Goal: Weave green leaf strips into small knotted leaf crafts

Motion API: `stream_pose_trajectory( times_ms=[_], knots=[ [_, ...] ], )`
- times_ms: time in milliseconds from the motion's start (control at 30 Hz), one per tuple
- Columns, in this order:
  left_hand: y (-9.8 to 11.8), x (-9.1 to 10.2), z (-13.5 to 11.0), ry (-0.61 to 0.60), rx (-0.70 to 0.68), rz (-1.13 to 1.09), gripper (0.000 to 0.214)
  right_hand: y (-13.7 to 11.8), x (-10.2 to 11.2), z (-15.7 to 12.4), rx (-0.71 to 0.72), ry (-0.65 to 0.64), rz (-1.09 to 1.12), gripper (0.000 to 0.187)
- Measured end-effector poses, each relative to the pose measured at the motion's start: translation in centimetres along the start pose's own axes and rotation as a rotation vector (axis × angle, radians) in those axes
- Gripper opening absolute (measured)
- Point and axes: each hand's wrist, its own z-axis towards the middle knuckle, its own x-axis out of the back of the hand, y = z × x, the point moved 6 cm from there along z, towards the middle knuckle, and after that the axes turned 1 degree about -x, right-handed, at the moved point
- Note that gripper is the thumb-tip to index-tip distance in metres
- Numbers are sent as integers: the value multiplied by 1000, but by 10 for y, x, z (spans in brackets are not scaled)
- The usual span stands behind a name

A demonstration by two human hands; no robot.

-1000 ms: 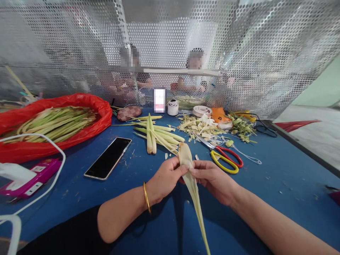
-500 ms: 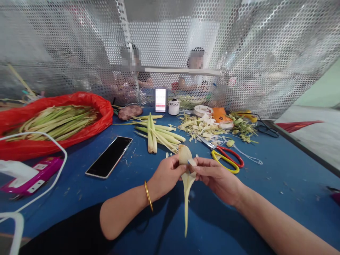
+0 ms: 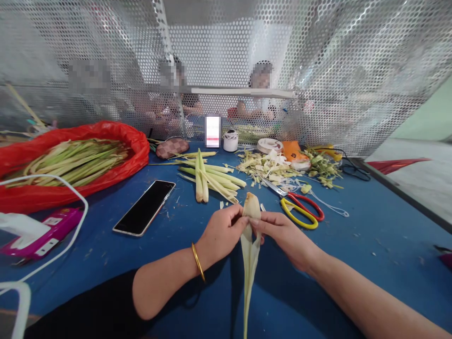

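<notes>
Between my two hands hangs a long, pale yellow-green plant husk (image 3: 250,256), broad at its top and narrowing downward. My left hand (image 3: 221,231) pinches its left edge between thumb and fingers. On the other edge, my right hand (image 3: 287,235) is closed in a pinch too, the fingertips of both hands almost meeting. Beyond them lies a pile of pale green husks (image 3: 222,178), two of them standing out lengthwise on the left. Scissors (image 3: 300,214) with one red and one yellow handle rest just past my right hand.
A red plastic bag (image 3: 136,160) of leaf strips stands at left. Nearby are a phone (image 3: 144,208), a purple power strip (image 3: 60,230) and a white cable (image 3: 76,188). Trimmings (image 3: 263,167), tape (image 3: 269,145) and a thread spool (image 3: 230,141) lie before a perforated metal screen (image 3: 226,52).
The husk has opened out wider and hangs lower. My right fingers have come closer to the left ones, and the folded flap between them no longer shows.
</notes>
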Motion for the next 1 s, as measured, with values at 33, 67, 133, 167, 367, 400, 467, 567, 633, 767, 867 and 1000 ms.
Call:
stream_pose_trajectory(
  times_ms=[33,67,133,167,367,400,467,567,633,767,867,1000],
  knots=[
    [0,1,0,6,-2,22,18,-1,0,-1,10,-19,7,37],
    [-1,2,1,15,0,39,19,-2,-1,-2,22,-42,25,36],
    [-3,3,2,39,13,56,21,-5,-1,-5,45,-88,83,32],
    [-4,4,2,47,22,52,22,-7,-1,-6,54,-105,114,31],
    [-2,3,1,44,25,94,20,-14,5,-7,114,-12,22,29],
    [0,2,0,42,10,126,20,-14,7,-6,123,22,-25,31],
    [3,1,-2,31,-18,183,22,-13,10,-4,132,95,-124,35],
    [6,-2,-4,3,-47,207,26,-13,12,-1,159,166,-266,41],
    [7,-3,-4,-20,-62,186,24,-14,10,-1,182,144,-321,42],
    [4,-1,-2,-27,-43,153,27,-17,5,-5,187,42,-244,38],
    [-3,3,1,13,27,125,29,-21,2,-12,223,-36,-97,34],
    [-11,4,3,37,66,72,28,-25,5,-19,306,-50,17,28]
  ],
)
